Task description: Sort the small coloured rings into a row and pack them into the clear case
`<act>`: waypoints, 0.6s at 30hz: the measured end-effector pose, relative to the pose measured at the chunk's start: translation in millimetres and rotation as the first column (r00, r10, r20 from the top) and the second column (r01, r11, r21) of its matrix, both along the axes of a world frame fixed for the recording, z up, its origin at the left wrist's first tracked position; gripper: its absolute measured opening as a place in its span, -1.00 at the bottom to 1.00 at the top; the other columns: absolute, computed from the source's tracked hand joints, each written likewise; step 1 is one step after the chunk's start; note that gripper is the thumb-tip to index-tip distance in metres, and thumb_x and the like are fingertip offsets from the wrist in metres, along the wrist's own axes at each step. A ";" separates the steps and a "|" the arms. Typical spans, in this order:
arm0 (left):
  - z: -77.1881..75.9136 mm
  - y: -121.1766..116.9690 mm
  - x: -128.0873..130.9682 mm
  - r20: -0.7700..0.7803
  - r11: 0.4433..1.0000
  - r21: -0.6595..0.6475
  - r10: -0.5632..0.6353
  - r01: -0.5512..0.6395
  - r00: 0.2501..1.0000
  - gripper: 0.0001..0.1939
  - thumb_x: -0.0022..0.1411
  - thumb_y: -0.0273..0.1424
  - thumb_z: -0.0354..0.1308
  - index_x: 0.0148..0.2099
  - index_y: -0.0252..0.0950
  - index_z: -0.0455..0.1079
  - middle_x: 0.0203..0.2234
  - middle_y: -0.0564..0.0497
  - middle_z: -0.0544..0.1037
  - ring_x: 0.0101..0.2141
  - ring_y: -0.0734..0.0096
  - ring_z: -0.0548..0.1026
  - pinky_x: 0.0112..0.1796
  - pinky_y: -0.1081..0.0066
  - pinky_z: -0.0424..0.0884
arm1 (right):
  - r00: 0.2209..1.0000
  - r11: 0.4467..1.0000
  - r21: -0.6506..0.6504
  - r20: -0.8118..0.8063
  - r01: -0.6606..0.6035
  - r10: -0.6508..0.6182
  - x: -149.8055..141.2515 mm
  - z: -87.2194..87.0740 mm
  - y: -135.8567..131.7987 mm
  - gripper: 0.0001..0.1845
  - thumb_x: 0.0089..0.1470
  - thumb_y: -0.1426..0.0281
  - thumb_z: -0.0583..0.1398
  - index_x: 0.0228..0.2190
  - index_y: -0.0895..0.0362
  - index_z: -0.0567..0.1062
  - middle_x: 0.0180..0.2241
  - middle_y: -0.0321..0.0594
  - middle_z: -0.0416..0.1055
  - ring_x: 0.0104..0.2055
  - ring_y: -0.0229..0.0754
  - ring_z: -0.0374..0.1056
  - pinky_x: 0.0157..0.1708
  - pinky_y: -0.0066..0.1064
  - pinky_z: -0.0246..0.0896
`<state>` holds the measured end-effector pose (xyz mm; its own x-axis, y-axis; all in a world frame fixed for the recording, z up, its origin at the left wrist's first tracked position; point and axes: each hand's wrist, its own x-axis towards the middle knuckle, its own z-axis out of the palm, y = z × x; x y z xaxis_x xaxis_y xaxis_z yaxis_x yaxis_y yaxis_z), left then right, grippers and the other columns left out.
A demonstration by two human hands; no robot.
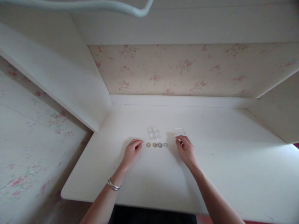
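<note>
Several small round rings (157, 145) lie in a short row on the white desk (224, 161), gold-toned at the left and greyer at the right. Behind them sits a small clear plastic compartment box (154, 132), and to its right a clear lid or second clear piece (179, 130). My left hand (132, 152) rests on the desk just left of the row, fingers loosely curled, fingertips close to the leftmost ring. My right hand (186, 150) lies right of the row, fingers bent, fingertips near the clear lid. Neither hand visibly holds anything.
The desk sits in a white alcove with floral wallpaper (187, 70) behind and white side panels. A silver bracelet (113, 185) is on my left wrist. A white cable (112, 7) hangs across the top. The desk's front edge runs near my forearms.
</note>
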<state>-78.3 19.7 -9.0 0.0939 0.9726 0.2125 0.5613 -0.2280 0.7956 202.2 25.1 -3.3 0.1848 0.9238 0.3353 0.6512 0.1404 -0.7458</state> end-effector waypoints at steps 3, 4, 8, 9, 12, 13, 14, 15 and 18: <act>0.3 1.8 1.4 -0.003 1.000 0.008 -0.012 0.012 1.000 -0.77 0.27 -0.42 -0.03 -0.16 -0.20 0.46 -0.24 0.01 0.50 -0.23 0.42 0.46 -0.19 0.39 0.41 | 0.985 0.989 0.015 0.088 -0.148 0.146 -19.4 16.2 9.1 -0.68 0.19 0.26 -0.03 -0.18 0.09 0.45 -0.20 -0.15 0.43 -0.31 -0.21 0.35 -0.29 -0.36 0.27; 0.1 2.1 1.4 0.000 1.000 0.010 -0.011 0.011 1.000 -0.76 0.26 -0.43 -0.04 -0.16 -0.20 0.46 -0.24 0.01 0.50 -0.22 0.41 0.46 -0.17 0.39 0.41 | 0.970 0.978 0.008 0.125 -0.211 0.208 -25.1 21.2 13.8 -0.67 0.21 0.28 -0.05 -0.15 0.08 0.44 -0.18 -0.15 0.44 -0.23 -0.17 0.35 -0.21 -0.32 0.26; -0.1 0.1 0.2 0.014 1.000 0.020 -0.013 0.012 1.000 -0.76 0.26 -0.42 -0.04 -0.17 -0.20 0.46 -0.24 0.00 0.50 -0.21 0.40 0.46 -0.17 0.38 0.41 | 0.857 0.903 -0.111 0.287 -0.415 0.429 -40.2 31.8 33.6 -0.64 0.23 0.33 -0.08 -0.09 0.05 0.43 -0.15 -0.16 0.45 -0.04 -0.12 0.30 -0.04 -0.23 0.19; 0.2 -0.7 0.0 0.018 1.000 0.021 -0.014 0.014 1.000 -0.76 0.26 -0.42 -0.04 -0.17 -0.20 0.46 -0.24 0.01 0.50 -0.21 0.41 0.46 -0.18 0.39 0.41 | 0.830 0.887 -0.150 0.312 -0.437 0.462 -41.9 31.4 37.3 -0.64 0.23 0.34 -0.07 -0.09 0.05 0.44 -0.15 -0.15 0.45 -0.04 -0.11 0.31 -0.04 -0.23 0.20; 1.6 -2.3 -0.5 0.028 1.000 0.017 -0.017 0.017 0.999 -0.77 0.26 -0.43 -0.03 -0.19 -0.20 0.46 -0.25 0.01 0.50 -0.23 0.42 0.46 -0.20 0.41 0.41 | 0.796 0.867 -0.225 0.344 -0.445 0.498 -43.1 25.6 42.3 -0.65 0.24 0.35 -0.07 -0.08 0.05 0.44 -0.13 -0.14 0.45 -0.04 -0.10 0.33 -0.06 -0.25 0.21; 1.9 -2.4 -0.6 0.033 1.000 0.014 -0.018 0.017 0.999 -0.78 0.26 -0.43 -0.03 -0.20 -0.21 0.46 -0.26 0.01 0.50 -0.24 0.42 0.46 -0.21 0.42 0.41 | 0.798 0.869 -0.236 0.346 -0.434 0.493 -42.4 23.0 42.2 -0.64 0.24 0.35 -0.07 -0.07 0.05 0.43 -0.11 -0.14 0.45 -0.04 -0.10 0.34 -0.06 -0.25 0.22; 2.0 -2.3 -0.8 0.037 1.000 0.011 -0.020 0.019 0.999 -0.78 0.26 -0.44 -0.03 -0.20 -0.21 0.46 -0.26 0.01 0.50 -0.24 0.43 0.46 -0.21 0.42 0.41 | 0.804 0.874 -0.242 0.347 -0.420 0.483 -41.2 20.7 41.5 -0.64 0.24 0.35 -0.07 -0.07 0.06 0.43 -0.09 -0.13 0.44 -0.04 -0.09 0.35 -0.06 -0.25 0.22; 1.9 -2.0 -1.0 0.041 1.000 0.007 -0.023 0.023 0.999 -0.78 0.26 -0.44 -0.03 -0.20 -0.21 0.46 -0.26 0.01 0.50 -0.25 0.43 0.46 -0.22 0.43 0.41 | 0.810 0.878 -0.247 0.346 -0.409 0.474 -39.7 18.7 40.6 -0.64 0.24 0.34 -0.08 -0.06 0.06 0.43 -0.08 -0.13 0.44 -0.04 -0.09 0.35 -0.07 -0.25 0.22; 0.6 -0.7 -1.4 0.041 0.999 0.001 -0.038 0.038 0.998 -0.79 0.26 -0.43 -0.03 -0.20 -0.22 0.45 -0.27 0.01 0.49 -0.28 0.44 0.45 -0.26 0.43 0.40 | 0.821 0.884 -0.260 0.337 -0.389 0.460 -34.0 16.8 37.4 -0.64 0.24 0.34 -0.06 -0.05 0.03 0.43 -0.08 -0.15 0.44 -0.07 -0.09 0.38 -0.08 -0.26 0.23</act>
